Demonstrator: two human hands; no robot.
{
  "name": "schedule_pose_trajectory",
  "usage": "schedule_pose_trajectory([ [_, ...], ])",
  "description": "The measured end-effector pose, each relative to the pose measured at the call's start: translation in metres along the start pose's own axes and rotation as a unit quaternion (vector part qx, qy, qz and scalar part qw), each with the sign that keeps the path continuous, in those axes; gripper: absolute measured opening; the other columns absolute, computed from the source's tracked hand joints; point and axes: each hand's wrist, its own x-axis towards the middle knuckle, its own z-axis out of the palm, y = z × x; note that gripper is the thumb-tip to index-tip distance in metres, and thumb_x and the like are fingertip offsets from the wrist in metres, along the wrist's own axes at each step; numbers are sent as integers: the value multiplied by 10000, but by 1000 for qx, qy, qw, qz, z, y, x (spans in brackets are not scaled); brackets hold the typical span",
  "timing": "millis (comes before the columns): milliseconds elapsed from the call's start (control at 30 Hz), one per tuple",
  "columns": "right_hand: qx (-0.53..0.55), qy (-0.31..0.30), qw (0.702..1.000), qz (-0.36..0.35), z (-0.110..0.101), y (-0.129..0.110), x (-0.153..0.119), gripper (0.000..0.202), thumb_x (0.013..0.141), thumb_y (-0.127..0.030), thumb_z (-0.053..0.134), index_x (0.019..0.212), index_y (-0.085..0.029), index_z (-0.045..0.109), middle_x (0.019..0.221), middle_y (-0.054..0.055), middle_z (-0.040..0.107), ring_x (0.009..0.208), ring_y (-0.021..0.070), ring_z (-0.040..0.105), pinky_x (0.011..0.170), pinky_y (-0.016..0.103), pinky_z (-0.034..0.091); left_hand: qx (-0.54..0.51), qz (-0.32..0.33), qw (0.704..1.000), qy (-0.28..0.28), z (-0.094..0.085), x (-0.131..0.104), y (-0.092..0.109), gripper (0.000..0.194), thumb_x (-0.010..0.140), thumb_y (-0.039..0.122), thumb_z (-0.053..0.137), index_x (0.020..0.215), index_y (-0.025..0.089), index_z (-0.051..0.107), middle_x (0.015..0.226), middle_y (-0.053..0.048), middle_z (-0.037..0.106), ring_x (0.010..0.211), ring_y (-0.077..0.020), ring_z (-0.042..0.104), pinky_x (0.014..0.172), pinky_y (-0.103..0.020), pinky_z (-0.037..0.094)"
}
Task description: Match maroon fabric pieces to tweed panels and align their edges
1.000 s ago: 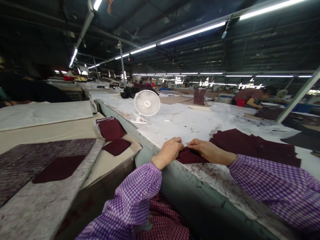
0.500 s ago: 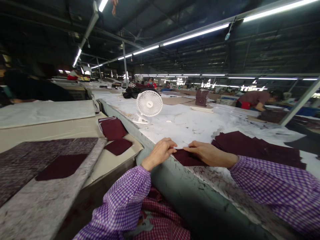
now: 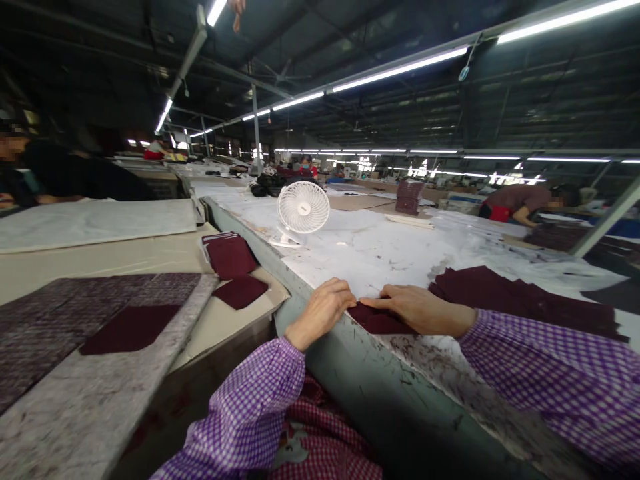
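Note:
A small dark maroon cloth piece point(image 3: 379, 320) lies at the near edge of the white-covered table point(image 3: 370, 247). My left hand point(image 3: 327, 308) has its fingers closed on the left corner of this piece. My right hand point(image 3: 417, 308) rests over the cloth from the right, index finger stretched toward my left fingertips, the other fingers partly hidden. Right of my right hand is a spread pile of maroon cloth pieces point(image 3: 520, 300).
A white fan point(image 3: 303, 208) stands on the table ahead. On the left surface lie a maroon stack point(image 3: 230, 256), single maroon pieces point(image 3: 241, 292) and speckled fabric point(image 3: 65, 313). People work at the far left and right. A post point(image 3: 607, 220) rises at the right.
My right index finger has stretched further left along the cloth, whose upper edge now looks folded or wrinkled. The whole view has shifted slightly.

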Motion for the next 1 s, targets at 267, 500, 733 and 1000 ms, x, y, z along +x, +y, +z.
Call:
schedule_pose_trajectory([
  [267, -22, 11, 1000, -2, 4, 0, 1, 615, 863, -84, 382, 1428, -322, 335, 926, 94, 547, 786, 181, 552, 652, 268, 365, -174, -149, 972, 58, -4, -2, 0, 130, 838, 255, 557, 854, 146, 626, 808, -29, 604, 730, -142, 546, 672, -271, 441],
  [500, -13, -15, 1000, 4, -4, -4, 0, 665, 827, -59, 431, 1440, -289, 314, 962, 105, 551, 838, 202, 575, 683, 278, 376, -101, -104, 989, 36, -1, 1, 3, 158, 796, 83, 511, 710, 159, 619, 781, -35, 588, 823, -169, 540, 790, -300, 433],
  [733, -67, -35, 997, -9, -11, -8, 6, 727, 826, -49, 442, 1460, -339, 240, 931, 105, 572, 746, 205, 591, 632, 281, 358, -126, -75, 989, 34, -2, -6, -2, 185, 867, 179, 504, 755, 164, 650, 829, -47, 606, 867, -177, 548, 814, -305, 435],
  [1000, -99, 1, 995, -6, -11, -25, 5, 695, 835, -30, 378, 1436, -366, 288, 943, 105, 569, 642, 167, 575, 567, 263, 349, -157, -123, 974, 111, -2, -6, 2, 235, 925, 251, 411, 965, 151, 620, 969, -75, 638, 930, -181, 587, 866, -329, 461],
])
